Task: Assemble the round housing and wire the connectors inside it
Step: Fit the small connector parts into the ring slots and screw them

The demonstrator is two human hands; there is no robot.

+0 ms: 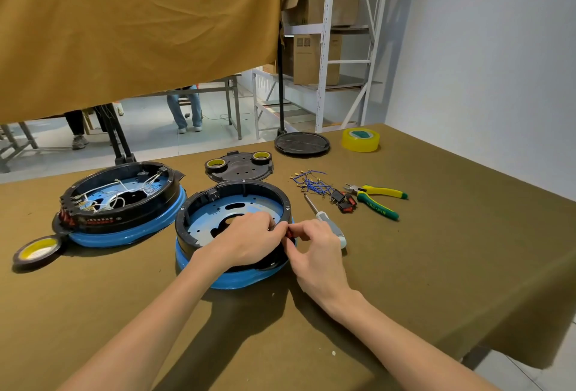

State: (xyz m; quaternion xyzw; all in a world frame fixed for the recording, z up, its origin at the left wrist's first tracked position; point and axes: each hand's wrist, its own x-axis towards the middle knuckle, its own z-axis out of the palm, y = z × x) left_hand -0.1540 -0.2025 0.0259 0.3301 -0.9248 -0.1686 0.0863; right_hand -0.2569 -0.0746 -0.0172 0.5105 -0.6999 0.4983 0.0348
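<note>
**Switch being fitted into the housing rim**

The housing (pixel 233 228) sits at the table's middle, blue base down, its inside bare of wires. A small red switch (pixel 290 232) is pinched by the right hand (pixel 314 245) at the rim's right edge, while the left hand (pixel 249 239) is laid inside the ring, its fingers curled against the wall there; whether anything is held by it cannot be told. The step is judged to be seating a switch in the rim. Next, a square push into its slot is called for, then wiring.

More switches (pixel 344 202), blue leads (pixel 311 183), pliers (pixel 377 200) and a screwdriver (pixel 327 219) are laid just right. A wired housing (pixel 124 200) stands left. Nothing blocks the work.
</note>
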